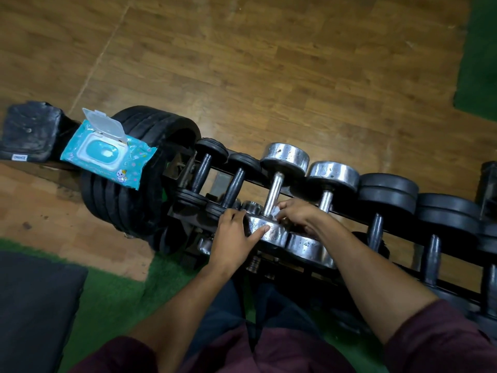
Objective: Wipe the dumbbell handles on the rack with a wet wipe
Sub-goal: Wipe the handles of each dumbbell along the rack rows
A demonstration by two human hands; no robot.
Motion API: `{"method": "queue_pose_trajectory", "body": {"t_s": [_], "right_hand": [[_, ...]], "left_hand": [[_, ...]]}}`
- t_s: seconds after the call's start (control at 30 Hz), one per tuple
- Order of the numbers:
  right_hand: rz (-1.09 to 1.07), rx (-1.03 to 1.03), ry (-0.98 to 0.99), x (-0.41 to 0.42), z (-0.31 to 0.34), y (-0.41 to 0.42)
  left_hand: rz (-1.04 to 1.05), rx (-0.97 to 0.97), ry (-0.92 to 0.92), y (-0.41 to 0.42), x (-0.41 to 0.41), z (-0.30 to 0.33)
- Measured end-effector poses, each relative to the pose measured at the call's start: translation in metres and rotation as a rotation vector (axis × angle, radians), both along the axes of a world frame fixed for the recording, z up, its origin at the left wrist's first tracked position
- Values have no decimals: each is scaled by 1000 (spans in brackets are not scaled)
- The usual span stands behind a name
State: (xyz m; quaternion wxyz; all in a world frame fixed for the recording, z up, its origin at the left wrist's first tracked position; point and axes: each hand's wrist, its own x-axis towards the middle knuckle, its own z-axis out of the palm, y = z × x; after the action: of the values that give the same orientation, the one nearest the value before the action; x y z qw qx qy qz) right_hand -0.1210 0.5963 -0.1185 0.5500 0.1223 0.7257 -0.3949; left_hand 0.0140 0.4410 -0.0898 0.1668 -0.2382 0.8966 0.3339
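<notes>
Right hand (pixel 297 215) pinches my wipe (pixel 274 212) against the chrome dumbbell (pixel 271 195) handle; left hand (pixel 234 238) spread, steadying its near end. Next I rub upward.

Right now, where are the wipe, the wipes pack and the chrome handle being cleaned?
wipe (pixel 274 212), head view, white corner by fingers
wipes pack (pixel 107 152), head view, its flap opening
chrome handle (pixel 273 191), head view, mid-shaft
</notes>
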Motion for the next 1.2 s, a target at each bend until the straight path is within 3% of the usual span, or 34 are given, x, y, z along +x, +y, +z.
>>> {"method": "queue_pose_trajectory", "body": {"t_s": [0.07,0.2,0.3,0.5,0.7,0.87,1.03,1.2], "right_hand": [[-63,14,76,-7,0,-1],[-519,-24,185,-22,-8,-7],[-620,-28,272,-30,-16,-10],[-571,70,363,-17,-28,-15],[-233,90,204,3,1,-6],[-409,5,159,8,21,14],[-456,-20,316,8,49,45],[-371,171,518,13,49,79]], "left_hand": [[1,1,-5,1,0,1],[1,-4,-27,3,-2,6],[-15,-16,-41,4,-2,9],[-63,-23,-52,2,-4,11],[-81,11,-34,-2,-3,6],[-108,47,3,-3,-2,5],[-235,2,122,9,5,8],[-398,17,232,34,5,19]]}}
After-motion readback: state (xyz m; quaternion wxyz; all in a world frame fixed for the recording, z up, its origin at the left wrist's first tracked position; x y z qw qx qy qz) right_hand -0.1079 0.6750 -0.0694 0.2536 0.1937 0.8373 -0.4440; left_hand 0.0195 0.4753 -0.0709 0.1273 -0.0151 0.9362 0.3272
